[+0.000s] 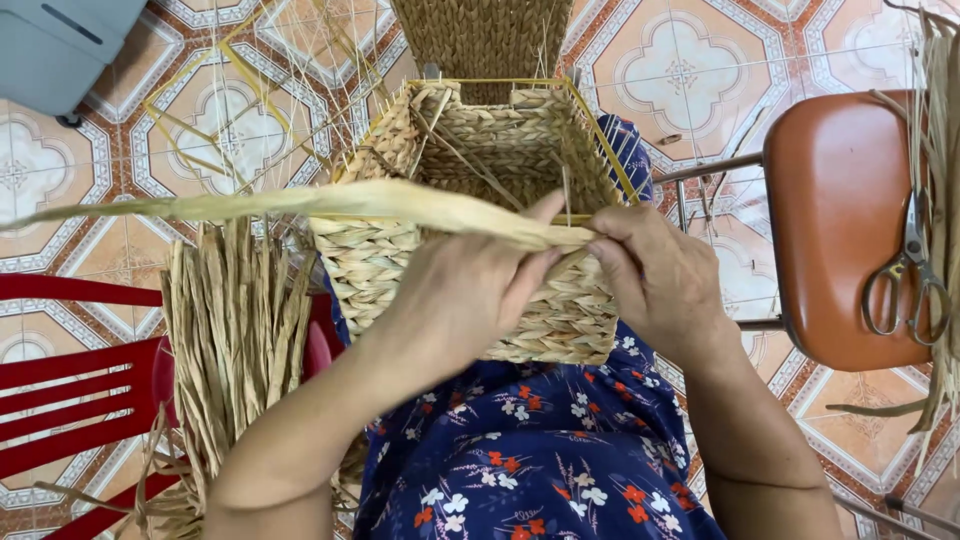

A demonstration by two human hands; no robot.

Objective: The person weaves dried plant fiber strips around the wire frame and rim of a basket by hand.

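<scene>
Nearest the camera, the woven basket (480, 220) rests on the person's lap, on a dark blue floral cloth (530, 460), its open mouth tilted away. The left hand (470, 290) closes around a long pale fibre strand (300, 200) against the basket's near rim, thumb pressing on top, while the right hand (655, 275) pinches the same strand where it meets the rim. To weave this well, I judge the strand should stay flat and taut, tucked snugly against the row beneath, with the right fingers guiding it behind the yellow wire frame (600, 140). Just left of the lap, a bundle of dry fibre (235, 340) lies over a red chair (70, 390); to the right, scissors (905, 275) lie on a brown stool (840, 220). Farther off, another woven piece (480, 35) is cut off at the top edge. The strand's tucked end is hidden beneath the fingers, and the basket's bottom cannot be seen.
</scene>
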